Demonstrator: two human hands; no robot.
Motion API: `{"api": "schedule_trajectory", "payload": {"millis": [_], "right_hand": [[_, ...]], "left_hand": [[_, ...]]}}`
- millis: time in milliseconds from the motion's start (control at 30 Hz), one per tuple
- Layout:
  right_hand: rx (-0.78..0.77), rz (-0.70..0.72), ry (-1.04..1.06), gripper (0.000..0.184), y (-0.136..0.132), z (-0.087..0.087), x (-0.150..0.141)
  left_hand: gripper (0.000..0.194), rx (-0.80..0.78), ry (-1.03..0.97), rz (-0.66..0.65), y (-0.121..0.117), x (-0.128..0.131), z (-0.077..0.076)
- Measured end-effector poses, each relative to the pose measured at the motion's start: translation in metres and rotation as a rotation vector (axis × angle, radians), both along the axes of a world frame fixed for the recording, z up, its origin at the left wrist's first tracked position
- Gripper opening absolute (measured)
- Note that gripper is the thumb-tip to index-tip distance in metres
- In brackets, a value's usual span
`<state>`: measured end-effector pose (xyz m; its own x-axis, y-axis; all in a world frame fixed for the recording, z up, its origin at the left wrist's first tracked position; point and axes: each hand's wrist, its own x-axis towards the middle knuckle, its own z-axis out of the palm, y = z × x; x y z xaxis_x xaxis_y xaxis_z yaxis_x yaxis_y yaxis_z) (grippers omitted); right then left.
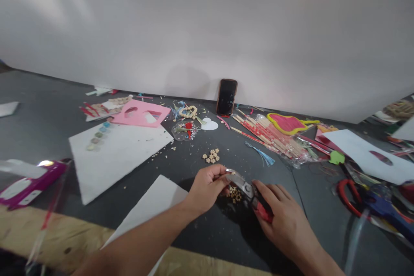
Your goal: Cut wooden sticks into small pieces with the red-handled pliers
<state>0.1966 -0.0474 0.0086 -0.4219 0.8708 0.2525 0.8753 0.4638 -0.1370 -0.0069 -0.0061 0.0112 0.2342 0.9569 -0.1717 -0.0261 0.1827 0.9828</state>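
My right grip (pixel 258 194) is closed around the pliers (pixel 247 189), a tool with smooth grey metal jaws and red-and-black handles. My left grip (pixel 225 177) is pinched at the jaw tips, apparently on a small pale piece (pixel 232 173); blur obscures its exact shape. The pliers are located just above the desk (pixel 181 168), between my two hands. Directly below lies a loose pile of small wooden pieces (pixel 235 195); a second cluster of flower-shaped wooden pieces (pixel 211 155) lies just beyond my left grip.

Surface: dark, matte, flat, scattered with pale crumbs. White sheets (pixel 119 155) lie at left, near a glossy magenta tool (pixel 32 183). Bare wood (pixel 22 224) shows along the near edge. A blue tassel (pixel 263 155) and plastic-wrapped sticks (pixel 274 133) lie at right. A smooth white panel (pixel 194 30) stands across the rear, with a phone (pixel 227 97) upright against it.

Orientation: the pliers' long axis runs diagonally, handles near and right, jaws pointing away and left.
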Motion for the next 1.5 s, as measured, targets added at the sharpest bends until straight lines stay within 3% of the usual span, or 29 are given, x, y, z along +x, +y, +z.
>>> {"api": "schedule_trajectory", "payload": {"millis": [400, 800, 1100, 1500], "right_hand": [[0.028, -0.072, -0.043, 0.041, 0.0016, -0.0007, -0.0021], [-0.026, -0.071, -0.071, 0.049, 0.0000, -0.0007, -0.0032], [-0.069, -0.028, -0.036, 0.044, -0.0031, 0.0048, -0.0030], [0.018, -0.085, -0.088, 0.042, -0.0008, 0.0029, -0.0050]], "left_hand": [[0.013, 0.016, -0.133, -0.011, -0.0006, 0.0016, -0.0018], [0.010, 0.019, -0.049, -0.019, -0.0025, -0.0001, 0.0017], [0.009, 0.005, -0.056, -0.014, -0.0024, 0.0010, 0.0022], [0.011, 0.045, -0.093, 0.023, -0.0019, 0.0010, -0.0022]]}}
